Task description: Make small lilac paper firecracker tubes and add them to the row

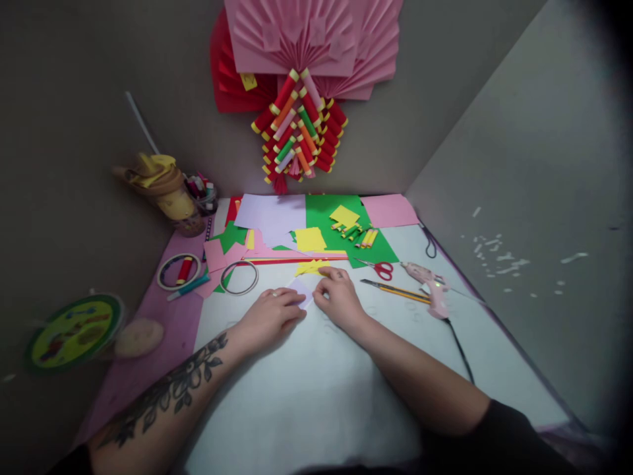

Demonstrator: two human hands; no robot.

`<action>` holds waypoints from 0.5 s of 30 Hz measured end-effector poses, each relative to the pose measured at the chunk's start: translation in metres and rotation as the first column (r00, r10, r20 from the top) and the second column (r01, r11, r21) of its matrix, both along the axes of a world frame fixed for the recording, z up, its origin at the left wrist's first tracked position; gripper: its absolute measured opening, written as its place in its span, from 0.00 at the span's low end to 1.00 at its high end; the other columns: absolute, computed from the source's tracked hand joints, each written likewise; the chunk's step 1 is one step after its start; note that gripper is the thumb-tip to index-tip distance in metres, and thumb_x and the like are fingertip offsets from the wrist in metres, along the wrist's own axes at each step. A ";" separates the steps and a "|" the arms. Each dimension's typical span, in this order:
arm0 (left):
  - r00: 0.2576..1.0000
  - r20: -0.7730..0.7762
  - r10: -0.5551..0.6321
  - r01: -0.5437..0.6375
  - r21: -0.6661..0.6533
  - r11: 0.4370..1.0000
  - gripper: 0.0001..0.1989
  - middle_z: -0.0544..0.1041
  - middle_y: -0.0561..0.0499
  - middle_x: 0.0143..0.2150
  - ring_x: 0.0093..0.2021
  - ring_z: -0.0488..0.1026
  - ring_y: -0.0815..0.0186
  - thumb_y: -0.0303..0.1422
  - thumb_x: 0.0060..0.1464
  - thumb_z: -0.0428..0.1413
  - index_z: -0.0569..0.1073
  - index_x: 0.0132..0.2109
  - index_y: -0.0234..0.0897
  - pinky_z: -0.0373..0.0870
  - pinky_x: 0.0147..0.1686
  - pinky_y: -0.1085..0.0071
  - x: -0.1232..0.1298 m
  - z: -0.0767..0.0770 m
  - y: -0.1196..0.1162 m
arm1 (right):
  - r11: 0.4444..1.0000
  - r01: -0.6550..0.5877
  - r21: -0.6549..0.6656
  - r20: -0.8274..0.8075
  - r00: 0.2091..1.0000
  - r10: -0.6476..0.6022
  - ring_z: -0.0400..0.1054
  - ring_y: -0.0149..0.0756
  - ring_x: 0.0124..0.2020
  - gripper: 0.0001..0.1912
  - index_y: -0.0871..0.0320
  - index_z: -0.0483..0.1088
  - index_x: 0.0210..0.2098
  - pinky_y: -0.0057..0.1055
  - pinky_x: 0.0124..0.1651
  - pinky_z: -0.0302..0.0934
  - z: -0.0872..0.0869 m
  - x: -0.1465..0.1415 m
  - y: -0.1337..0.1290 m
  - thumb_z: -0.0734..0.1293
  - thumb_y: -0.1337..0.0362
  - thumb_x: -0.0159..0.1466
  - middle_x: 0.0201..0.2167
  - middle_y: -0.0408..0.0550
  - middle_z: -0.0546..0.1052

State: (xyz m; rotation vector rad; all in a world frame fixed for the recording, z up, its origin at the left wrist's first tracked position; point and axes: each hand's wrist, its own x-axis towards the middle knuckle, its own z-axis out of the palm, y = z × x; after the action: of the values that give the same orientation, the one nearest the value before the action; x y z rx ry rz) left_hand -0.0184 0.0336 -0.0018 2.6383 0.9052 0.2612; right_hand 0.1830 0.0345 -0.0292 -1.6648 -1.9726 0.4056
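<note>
Grey walls (435, 86) rose around a white-covered table (306, 396), with pink paper fans (316, 39) and a paper firecracker garland (297, 132) hanging beyond the fingertips. A small lavender paper piece (302, 290) lay on the tabletop between the two hands. The left hand (271, 313) rested palm down, its fingers loosely extended and close together over the paper's left part, gripping nothing visible. At its right edge, the right hand (340, 297) had thumb and forefinger bent near each other; whether they pinched the edge could not be told. Yellow paper strips (311, 267) lay just beyond the fingers, and past them a yellow paper stack (309, 239). To the right of the right fingers were red-handled scissors (383, 270), a yellow utility knife (398, 291) and, farther out, a pink glue gun (435, 290). Left of the left fingers lay a roll of tape (223, 280).
</note>
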 end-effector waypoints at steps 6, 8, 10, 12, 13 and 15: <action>1.000 0.019 -0.007 0.007 0.010 1.000 0.11 0.72 0.51 0.54 0.53 0.66 0.59 0.32 0.59 0.49 0.75 0.43 0.47 0.61 0.46 0.61 0.000 -0.001 0.000 | 0.999 0.029 -0.013 0.021 0.999 -0.029 0.58 0.47 0.52 0.03 0.56 0.67 0.27 0.45 0.51 0.56 0.001 0.003 0.000 0.66 0.65 0.53 0.49 0.52 0.69; 0.999 0.033 -0.006 0.006 0.020 1.000 0.11 0.72 0.51 0.53 0.52 0.66 0.60 0.32 0.59 0.50 0.75 0.43 0.47 0.61 0.46 0.62 -0.001 -0.002 0.000 | 0.999 0.043 -0.003 -0.003 0.999 -0.043 0.59 0.46 0.51 0.09 0.56 0.65 0.33 0.44 0.51 0.56 0.003 0.001 -0.002 0.67 0.64 0.52 0.48 0.52 0.69; 0.999 0.046 -0.005 0.004 0.040 0.999 0.10 0.73 0.49 0.49 0.49 0.67 0.61 0.32 0.58 0.50 0.75 0.43 0.46 0.61 0.45 0.63 -0.001 -0.003 0.000 | 0.999 0.032 0.016 -0.027 0.999 -0.031 0.58 0.46 0.52 0.14 0.56 0.63 0.37 0.44 0.51 0.56 0.004 -0.002 -0.006 0.67 0.63 0.51 0.50 0.53 0.68; 0.999 0.048 -0.012 0.009 0.066 0.998 0.10 0.74 0.48 0.42 0.43 0.68 0.63 0.32 0.58 0.50 0.76 0.41 0.44 0.61 0.42 0.65 -0.002 -0.005 0.001 | 1.000 0.001 0.029 -0.020 1.000 -0.001 0.55 0.47 0.55 0.17 0.55 0.63 0.39 0.45 0.53 0.55 0.005 -0.005 -0.009 0.68 0.60 0.51 0.53 0.54 0.65; 0.999 0.045 -0.021 0.017 0.078 0.997 0.10 0.73 0.48 0.39 0.40 0.68 0.64 0.32 0.59 0.50 0.76 0.40 0.43 0.61 0.40 0.66 -0.002 -0.005 0.001 | 1.000 -0.004 0.029 -0.008 1.000 0.005 0.54 0.48 0.56 0.17 0.55 0.63 0.39 0.46 0.54 0.54 0.004 -0.006 -0.010 0.68 0.59 0.51 0.54 0.54 0.64; 0.999 0.038 -0.035 0.032 0.092 0.995 0.10 0.72 0.50 0.34 0.36 0.66 0.66 0.32 0.59 0.50 0.76 0.38 0.42 0.60 0.38 0.68 -0.002 -0.005 0.000 | 0.999 0.027 0.031 0.014 1.000 -0.027 0.53 0.50 0.57 0.16 0.56 0.63 0.38 0.48 0.54 0.53 0.002 -0.004 -0.008 0.68 0.61 0.51 0.53 0.55 0.64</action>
State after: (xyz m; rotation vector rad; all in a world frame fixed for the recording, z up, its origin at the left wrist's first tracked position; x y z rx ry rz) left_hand -0.0206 0.0340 -0.0072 2.7186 0.8545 0.3528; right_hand 0.1785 0.0265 -0.0271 -1.6780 -1.9553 0.3528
